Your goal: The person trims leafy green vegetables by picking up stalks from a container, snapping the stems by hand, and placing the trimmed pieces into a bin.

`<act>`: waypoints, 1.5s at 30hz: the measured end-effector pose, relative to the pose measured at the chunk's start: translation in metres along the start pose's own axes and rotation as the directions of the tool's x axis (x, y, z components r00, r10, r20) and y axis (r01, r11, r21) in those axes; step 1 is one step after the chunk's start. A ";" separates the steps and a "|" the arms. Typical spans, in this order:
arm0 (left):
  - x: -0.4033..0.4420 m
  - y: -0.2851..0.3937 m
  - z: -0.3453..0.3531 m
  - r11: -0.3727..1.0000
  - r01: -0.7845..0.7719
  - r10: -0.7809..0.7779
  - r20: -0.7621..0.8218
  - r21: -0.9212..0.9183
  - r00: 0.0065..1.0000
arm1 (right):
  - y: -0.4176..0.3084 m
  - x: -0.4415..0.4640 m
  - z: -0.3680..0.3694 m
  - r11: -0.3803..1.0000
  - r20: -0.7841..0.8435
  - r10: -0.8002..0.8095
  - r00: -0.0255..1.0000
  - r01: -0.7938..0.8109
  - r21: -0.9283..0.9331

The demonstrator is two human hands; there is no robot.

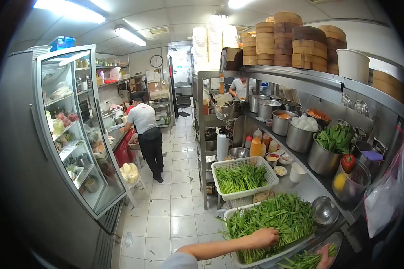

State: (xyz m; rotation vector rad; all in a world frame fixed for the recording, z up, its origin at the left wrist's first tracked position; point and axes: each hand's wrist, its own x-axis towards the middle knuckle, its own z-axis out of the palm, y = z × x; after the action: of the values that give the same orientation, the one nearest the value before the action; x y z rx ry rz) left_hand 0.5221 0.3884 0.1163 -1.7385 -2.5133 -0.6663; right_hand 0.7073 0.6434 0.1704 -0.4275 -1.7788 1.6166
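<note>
My left hand [264, 237] reaches in from the bottom over a large white basket [229, 219] heaped with cut leafy green stems [274, 213]. Its fingers are curled closed against the top of the heap; what lies inside them is hidden. At the bottom right, my right hand [326, 256] is closed around a small bunch of green stems [310, 260], beside the basket's right corner. Behind the large basket, a smaller white basket [247, 193] holds more long green stems. A metal bowl [325, 210] stands to the right of the heap.
A steel shelf with pots [303, 136], sauce bottles [256, 145] and bamboo steamers [309, 49] runs along the right. A plastic bag [386, 197] hangs there. On the left, a glass fridge door [83, 134] stands open. One person [144, 123] bends at a counter; another [241, 87] is behind the shelves.
</note>
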 end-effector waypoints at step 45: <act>-0.002 -0.015 -0.098 0.764 0.374 -0.305 0.217 -0.526 0.927 | -0.070 0.070 0.123 0.946 0.279 0.065 0.958 -0.148 0.287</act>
State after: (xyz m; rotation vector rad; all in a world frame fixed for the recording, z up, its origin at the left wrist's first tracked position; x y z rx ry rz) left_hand 0.4869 0.3481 0.1995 -1.4596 -2.9628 -1.5071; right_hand 0.5892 0.5863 0.2573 -0.1686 -1.6737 2.0702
